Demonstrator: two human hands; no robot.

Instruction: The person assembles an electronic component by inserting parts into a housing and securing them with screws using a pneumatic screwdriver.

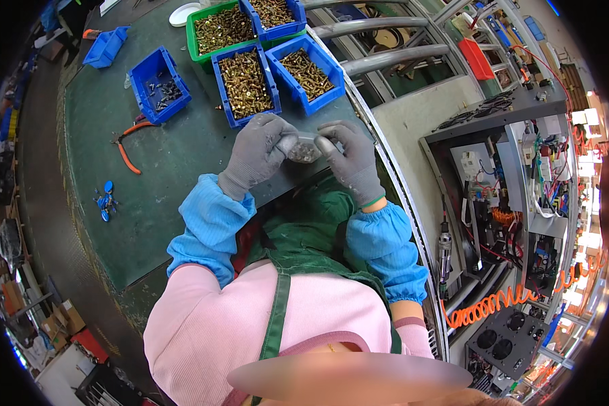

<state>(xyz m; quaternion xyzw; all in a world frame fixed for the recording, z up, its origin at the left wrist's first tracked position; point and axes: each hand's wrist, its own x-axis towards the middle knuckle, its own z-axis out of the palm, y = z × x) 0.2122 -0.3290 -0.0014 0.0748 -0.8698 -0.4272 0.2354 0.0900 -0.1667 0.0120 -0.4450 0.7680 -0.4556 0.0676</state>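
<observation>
Between my two grey-gloved hands hangs a small clear plastic bag (304, 150) with small pieces in it, too small to name. My left hand (260, 152) pinches the bag's left top edge. My right hand (348, 154) grips the right top edge, thumb and fingers closed together. Just beyond my hands stand a blue bin (231, 116) of brass-coloured screws and another blue bin (310, 107) of longer brass-coloured screws. Farther back, a green bin (197, 54) and one more blue bin (298, 27) hold similar screws.
A blue bin (145, 101) with dark small parts stands on the green tabletop (176, 162). Orange-handled pliers (126, 155) and a small blue object (106, 201) lie at left. A smaller blue bin (106, 47) is at far left. Metal rails and an open equipment cabinet (494, 183) stand at right.
</observation>
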